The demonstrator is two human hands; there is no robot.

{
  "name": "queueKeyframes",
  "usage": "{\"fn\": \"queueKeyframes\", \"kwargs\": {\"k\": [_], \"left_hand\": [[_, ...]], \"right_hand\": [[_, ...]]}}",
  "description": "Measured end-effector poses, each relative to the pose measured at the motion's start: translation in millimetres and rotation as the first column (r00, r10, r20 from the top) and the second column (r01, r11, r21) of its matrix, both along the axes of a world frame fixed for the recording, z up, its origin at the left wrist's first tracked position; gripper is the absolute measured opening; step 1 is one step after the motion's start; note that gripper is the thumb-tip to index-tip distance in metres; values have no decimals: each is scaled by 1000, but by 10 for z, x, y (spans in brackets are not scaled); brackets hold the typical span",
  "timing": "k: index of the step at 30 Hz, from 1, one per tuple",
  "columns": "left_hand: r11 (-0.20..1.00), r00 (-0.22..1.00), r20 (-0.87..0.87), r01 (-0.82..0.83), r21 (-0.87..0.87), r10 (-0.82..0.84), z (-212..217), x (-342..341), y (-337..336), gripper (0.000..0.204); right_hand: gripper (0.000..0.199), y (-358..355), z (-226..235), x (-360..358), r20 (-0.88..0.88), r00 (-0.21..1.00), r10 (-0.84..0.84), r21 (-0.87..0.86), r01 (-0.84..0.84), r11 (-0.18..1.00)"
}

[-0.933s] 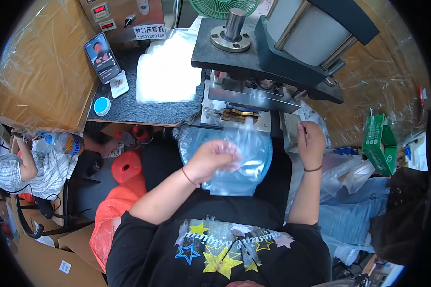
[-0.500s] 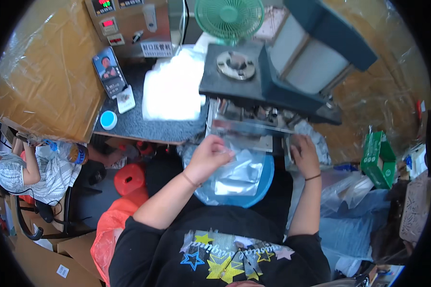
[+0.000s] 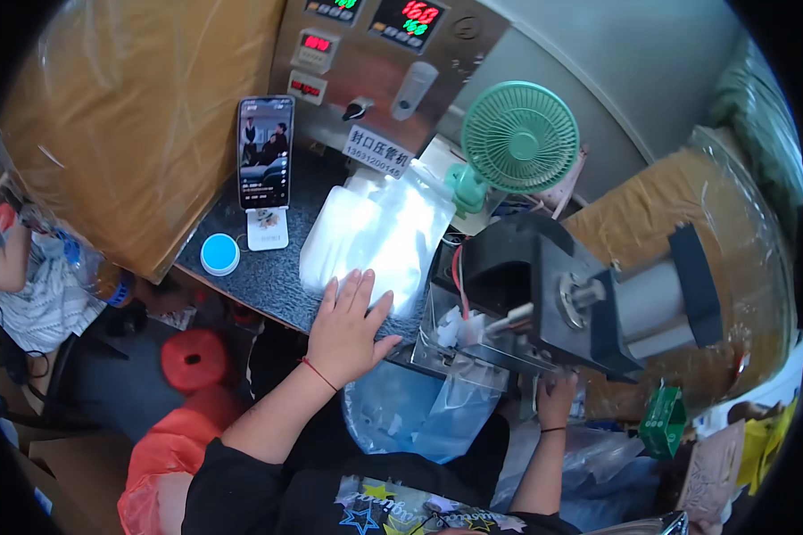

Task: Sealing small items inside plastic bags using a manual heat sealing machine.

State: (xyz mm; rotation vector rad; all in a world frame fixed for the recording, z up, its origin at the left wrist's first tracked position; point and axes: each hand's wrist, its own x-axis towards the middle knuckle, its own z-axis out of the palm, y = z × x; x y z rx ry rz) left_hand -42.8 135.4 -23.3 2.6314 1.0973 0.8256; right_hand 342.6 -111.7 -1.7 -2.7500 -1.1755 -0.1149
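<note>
My left hand (image 3: 352, 332) is open with its fingers spread, its fingertips on the near edge of a stack of clear plastic bags (image 3: 343, 236) that shines white on the dark worktop. My right hand (image 3: 557, 398) is at the lower right side of a dark metal press machine (image 3: 589, 308), its fingers partly hidden there. From the front edge of the machine a clear plastic bag (image 3: 464, 410) hangs down over a blue basin (image 3: 370, 419). Scraps of clear film lie in the basin.
A phone (image 3: 265, 152) leans on a small white stand, beside a round blue-topped tub (image 3: 219, 255). Behind are a steel control box (image 3: 388, 80) and a green fan (image 3: 520, 135). Large taped cartons (image 3: 134, 134) flank the worktop. A red stool (image 3: 194, 358) and another person are at left.
The view has swung toward the right and up. My left hand has moved from above the basin to the bag stack. My right hand stays beside the machine.
</note>
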Motion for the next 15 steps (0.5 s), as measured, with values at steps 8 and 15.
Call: {"fn": "queueKeyframes", "kwargs": {"k": [8, 15], "left_hand": [[998, 998, 29, 59, 11, -59, -27, -39, 74, 73], [995, 996, 29, 88, -48, -87, -26, -101, -19, 71]], "right_hand": [[12, 54, -280, 280, 354, 927, 124, 175, -196, 965], [17, 114, -166, 57, 156, 988, 17, 125, -37, 992]]}}
